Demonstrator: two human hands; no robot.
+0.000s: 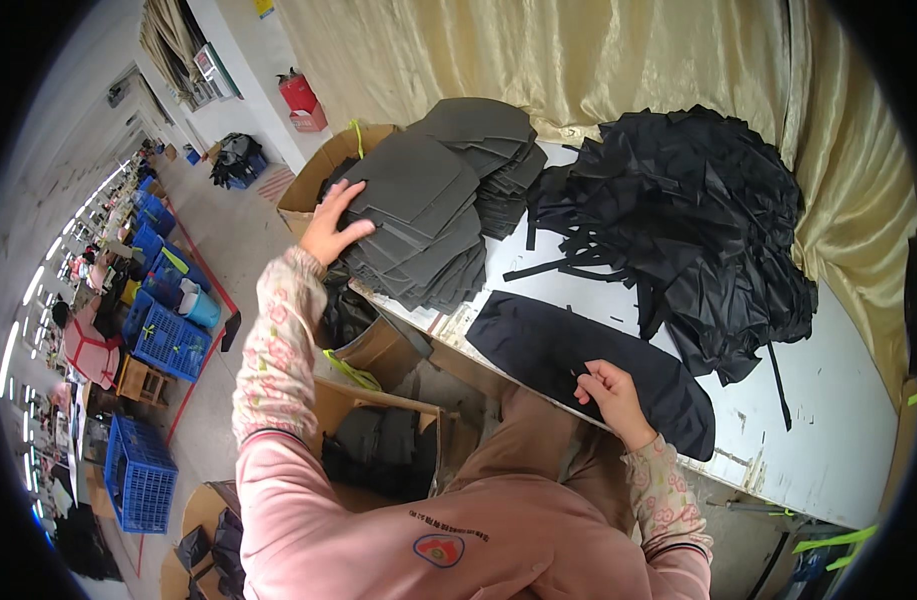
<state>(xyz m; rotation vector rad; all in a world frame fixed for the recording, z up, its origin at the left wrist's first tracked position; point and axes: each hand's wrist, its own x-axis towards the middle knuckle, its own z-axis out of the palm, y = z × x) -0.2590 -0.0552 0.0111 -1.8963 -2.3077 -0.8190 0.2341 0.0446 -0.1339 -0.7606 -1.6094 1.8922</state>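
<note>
Resting spread on grey panels [418, 175], left grip [328, 228]; curled over round-ended black cloth [563, 345], right grip [618, 402], pinch unclear.

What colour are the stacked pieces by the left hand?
The stacked pieces are dark grey (head view).

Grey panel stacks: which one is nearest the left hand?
The front-left panel stack, with the left hand at its left edge; the other stack lies behind it to the right, closer to the curtain.

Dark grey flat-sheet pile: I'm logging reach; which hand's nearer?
Left: the left hand is at the pile's left edge; the right hand farther right, over the long black fabric panel.
</note>
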